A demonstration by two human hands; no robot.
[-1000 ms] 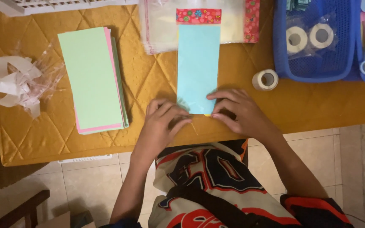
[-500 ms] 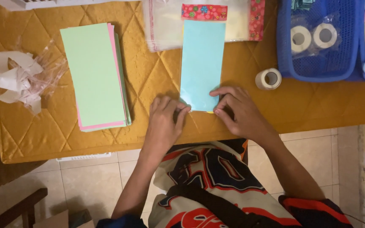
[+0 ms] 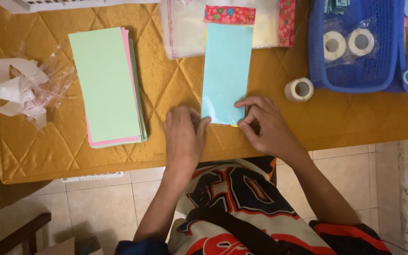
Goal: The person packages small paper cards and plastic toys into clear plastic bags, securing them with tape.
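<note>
- Crumpled white strips and clear film [image 3: 20, 89] heaped by the left edge of the bench [image 3: 166, 85].
- Stack of paper [image 3: 107, 85], green sheet on top with pink and more under it, lying left of centre, untouched and well apart from both hands.
- Left hand [image 3: 184, 137] flat and open, palm down near the front edge, fingertips touching the lower left corner of the blue sheet [image 3: 226, 71]; gripping nothing.
- Blue sheet lying lengthwise at mid-bench, upper end tucked under a floral strip [image 3: 230, 14] on a clear bag [image 3: 185, 28] at the back edge; looks sleeved in film, though hard to tell.
- Right hand [image 3: 265, 125] curled loosely, fingertips pinching at the sheet's lower right corner, a sliver of yellow showing there.
- Judged mid-step: one sheet placed and being worked at its near end, stack left to handle.
- Tape roll [image 3: 299, 89] standing just right of the right hand.
- Blue basket [image 3: 355, 80] with two more rolls at the back right corner.
</note>
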